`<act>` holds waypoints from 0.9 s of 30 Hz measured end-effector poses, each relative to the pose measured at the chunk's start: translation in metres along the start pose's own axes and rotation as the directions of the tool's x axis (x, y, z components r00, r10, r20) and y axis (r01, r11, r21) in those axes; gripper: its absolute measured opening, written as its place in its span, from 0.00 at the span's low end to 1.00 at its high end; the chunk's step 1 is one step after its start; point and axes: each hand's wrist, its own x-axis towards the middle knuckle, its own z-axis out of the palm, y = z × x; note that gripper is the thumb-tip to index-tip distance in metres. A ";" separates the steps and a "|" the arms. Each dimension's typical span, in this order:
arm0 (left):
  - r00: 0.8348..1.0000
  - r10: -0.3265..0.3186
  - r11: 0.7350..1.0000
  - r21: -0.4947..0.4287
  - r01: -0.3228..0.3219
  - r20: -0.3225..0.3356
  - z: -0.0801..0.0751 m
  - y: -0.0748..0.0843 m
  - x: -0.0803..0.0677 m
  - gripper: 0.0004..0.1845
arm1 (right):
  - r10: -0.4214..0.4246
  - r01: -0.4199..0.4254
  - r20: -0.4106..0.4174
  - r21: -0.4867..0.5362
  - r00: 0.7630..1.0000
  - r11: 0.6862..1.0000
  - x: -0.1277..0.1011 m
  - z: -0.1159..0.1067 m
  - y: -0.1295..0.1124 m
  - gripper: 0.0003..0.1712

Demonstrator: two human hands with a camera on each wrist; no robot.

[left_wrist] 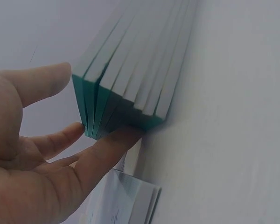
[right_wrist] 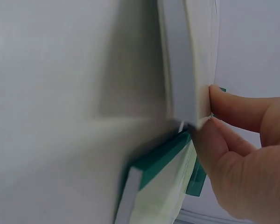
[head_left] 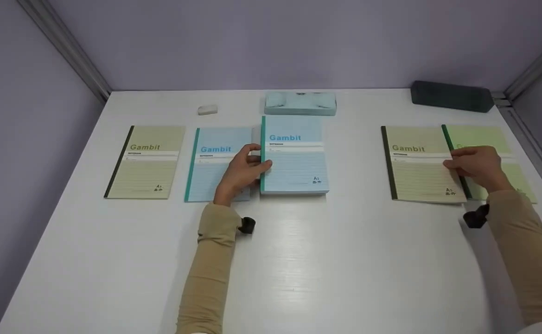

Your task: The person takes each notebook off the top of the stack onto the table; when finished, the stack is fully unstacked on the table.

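My left hand (head_left: pixel 244 169) is at the spine side of a thick stack of blue Gambit notebooks (head_left: pixel 294 169). Its thumb lies at the top cover's edge, and the other fingers reach along the green spines (left_wrist: pixel 102 100), which sit slightly staggered. On the right, my right hand (head_left: pixel 477 166) pinches the right edge of an olive notebook (head_left: pixel 419 174) between thumb and fingers. That edge is raised a little off the table in the right wrist view. Under and beside this hand lies a light green notebook (head_left: pixel 484 134) with a dark green spine (right_wrist: pixel 163 161).
Another blue notebook (head_left: pixel 222 139) lies left of the stack, partly behind the left hand. Farther left is an olive notebook (head_left: pixel 148 171). Along the back stand a white eraser (head_left: pixel 207 110), a light blue box (head_left: pixel 300 104) and a dark case (head_left: pixel 451 96). Walls enclose the white table (head_left: pixel 335 269).
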 end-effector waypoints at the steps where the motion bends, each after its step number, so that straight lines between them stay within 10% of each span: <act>1: 1.000 0.005 1.000 0.005 -0.005 -0.001 0.000 0.000 0.000 0.30 | -0.004 0.004 -0.020 -0.019 1.000 1.000 0.000 0.001 -0.001 0.39; 27: 1.000 -0.004 1.000 0.023 0.004 -0.021 -0.001 0.001 0.000 0.30 | -0.011 -0.027 -0.170 -0.220 0.985 0.975 -0.007 0.012 -0.021 0.25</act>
